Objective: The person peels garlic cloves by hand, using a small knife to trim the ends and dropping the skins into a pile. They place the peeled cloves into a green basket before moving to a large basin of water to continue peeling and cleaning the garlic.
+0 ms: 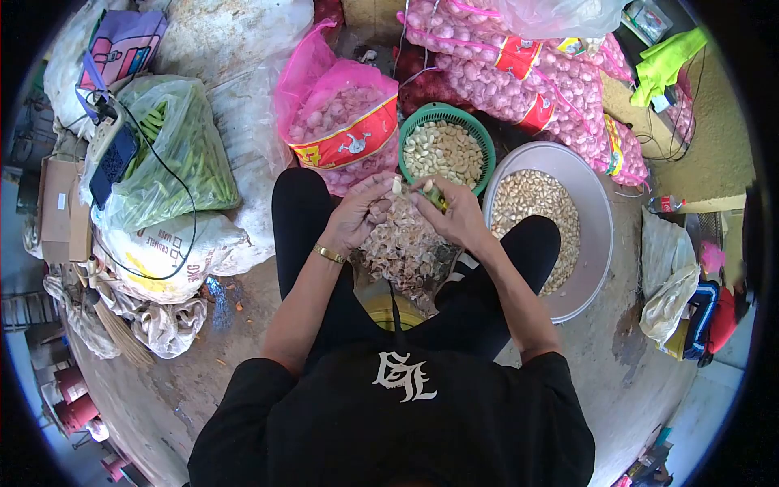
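Note:
My left hand [357, 215] pinches a pale garlic clove [397, 185] between thumb and fingertips. Close beside it, my right hand [456, 213] is closed around a small tool with a yellow-green handle [438, 198]; its working end is too small to make out. Both hands are over a heap of papery garlic skins [406, 243] between my knees. Just beyond them stands a green plastic basket [489, 146] of peeled garlic cloves [442, 152]. To the right, a wide whitish basin [596, 235] holds many loose unpeeled cloves [531, 215].
An open pink mesh sack [341, 114] of garlic bulbs stands ahead, with full garlic sacks [519, 81] stacked at the back right. On the left are a clear bag of green vegetables [174, 150], a phone [114, 162] with a cable, and a cardboard box [61, 207].

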Demonstrator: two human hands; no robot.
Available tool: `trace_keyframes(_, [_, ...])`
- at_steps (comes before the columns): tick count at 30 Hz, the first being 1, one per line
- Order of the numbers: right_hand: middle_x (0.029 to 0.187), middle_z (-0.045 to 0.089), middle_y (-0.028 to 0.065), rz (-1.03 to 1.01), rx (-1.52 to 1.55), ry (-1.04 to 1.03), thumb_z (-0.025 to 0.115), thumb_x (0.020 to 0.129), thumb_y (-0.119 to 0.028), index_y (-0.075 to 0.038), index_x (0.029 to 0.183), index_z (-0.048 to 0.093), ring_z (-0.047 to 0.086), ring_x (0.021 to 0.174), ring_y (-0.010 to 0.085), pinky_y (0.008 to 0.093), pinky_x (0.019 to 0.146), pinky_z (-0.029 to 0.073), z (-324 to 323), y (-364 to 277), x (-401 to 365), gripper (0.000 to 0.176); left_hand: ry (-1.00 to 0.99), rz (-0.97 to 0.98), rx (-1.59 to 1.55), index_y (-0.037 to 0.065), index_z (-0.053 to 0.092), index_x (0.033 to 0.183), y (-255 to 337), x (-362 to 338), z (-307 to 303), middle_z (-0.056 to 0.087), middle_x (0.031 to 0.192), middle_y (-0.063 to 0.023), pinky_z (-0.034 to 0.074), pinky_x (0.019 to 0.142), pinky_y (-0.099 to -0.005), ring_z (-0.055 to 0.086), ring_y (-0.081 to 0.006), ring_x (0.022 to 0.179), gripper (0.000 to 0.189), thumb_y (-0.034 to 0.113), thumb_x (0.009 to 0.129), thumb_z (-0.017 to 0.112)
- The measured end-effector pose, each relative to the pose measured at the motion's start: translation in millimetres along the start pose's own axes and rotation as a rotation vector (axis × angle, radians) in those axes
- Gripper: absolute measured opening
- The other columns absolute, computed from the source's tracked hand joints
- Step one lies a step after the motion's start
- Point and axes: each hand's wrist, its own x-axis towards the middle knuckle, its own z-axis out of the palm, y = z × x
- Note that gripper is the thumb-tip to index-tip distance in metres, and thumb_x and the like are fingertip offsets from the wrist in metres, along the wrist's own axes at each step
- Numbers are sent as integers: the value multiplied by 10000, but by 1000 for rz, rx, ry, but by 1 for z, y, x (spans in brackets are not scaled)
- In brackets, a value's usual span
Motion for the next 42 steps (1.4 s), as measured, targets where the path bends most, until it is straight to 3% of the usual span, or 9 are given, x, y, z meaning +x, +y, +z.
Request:
trace_keyframes(3, [585, 539, 69, -60, 166, 178, 707, 863, -215, 17, 826, 639, 441, 549, 85, 290, 513, 393, 19, 12, 9, 245, 6, -26, 97, 19, 595, 1086, -1, -5, 7, 545, 800, 46, 302, 419, -156, 387, 5, 531, 185, 134, 942, 611])
trace_keyframes(9, [675, 583, -37, 169, 247, 134, 690, 881, -145, 16, 899, 680, 474, 622, 43, 231, 551, 394, 28, 24, 8, 162, 46, 37, 168, 21, 598, 1074, -11, -1, 1, 556, 821, 45, 321, 423, -141, 417, 11, 535, 213, 106, 894, 673])
trace_keyframes(13, [648, 571, -41, 73, 212, 233, 649, 889, -113, 17, 866, 678, 476, 610, 44, 232, 548, 390, 26, 40, 9, 135, 109, 67, 188, 31, 560, 1115, -8, 3, 1, 559, 793, 16, 326, 423, -142, 402, 1, 506, 225, 91, 913, 640])
trace_keyframes(18, [686, 615, 182, 145, -76, -12, 715, 778, -240, 41, 806, 617, 618, 634, 309, 396, 612, 474, 7, 50, -15, 299, 64, 79, 130, 21, 545, 1111, -9, 29, -9, 565, 766, -2, 298, 394, -157, 397, -7, 491, 226, 131, 930, 624])
trace_keyframes(27, [986, 643, 275, 299, -355, -274, 617, 855, -375, 16, 1176, 524, 621, 953, 428, 487, 841, 480, 13, 56, -37, 514, 109, 116, 220, 59, 606, 1063, -4, 86, 11, 546, 777, 29, 277, 382, -169, 424, -11, 493, 224, 235, 930, 642])
trace_keyframes(30, [938, 626, 284, 231, -156, -168, 603, 889, -313, 30, 1147, 493, 612, 906, 433, 466, 811, 471, 23, 59, -33, 443, 16, 115, 116, 57, 584, 1129, 2, 71, -7, 566, 858, 17, 330, 426, -181, 478, -34, 549, 251, 222, 943, 620])
trace_keyframes(33, [865, 616, 235, 56, -86, -100, 595, 913, -230, 17, 1073, 479, 597, 802, 400, 434, 753, 465, 20, 41, -26, 316, 18, 128, -55, 7, 545, 1191, 4, 48, -13, 601, 817, -23, 467, 585, -217, 563, -101, 671, 282, 180, 969, 559])
trace_keyframes(35, [845, 608, 225, 57, -178, -37, 569, 929, -236, 5, 1024, 488, 604, 786, 389, 434, 719, 466, 21, 28, -25, 271, 32, 127, -145, -11, 526, 1192, 13, 21, 4, 606, 976, -82, 517, 767, -262, 605, -171, 860, 262, 107, 958, 547])
trace_keyframes(42, [765, 600, 248, 111, -165, 43, 557, 905, -260, -15, 943, 540, 595, 741, 455, 501, 657, 470, 38, 52, -23, 248, 123, 296, 46, -31, 500, 1217, 3, 0, -9, 591, 1154, -158, 503, 966, -308, 599, -229, 1096, 325, -13, 904, 585])
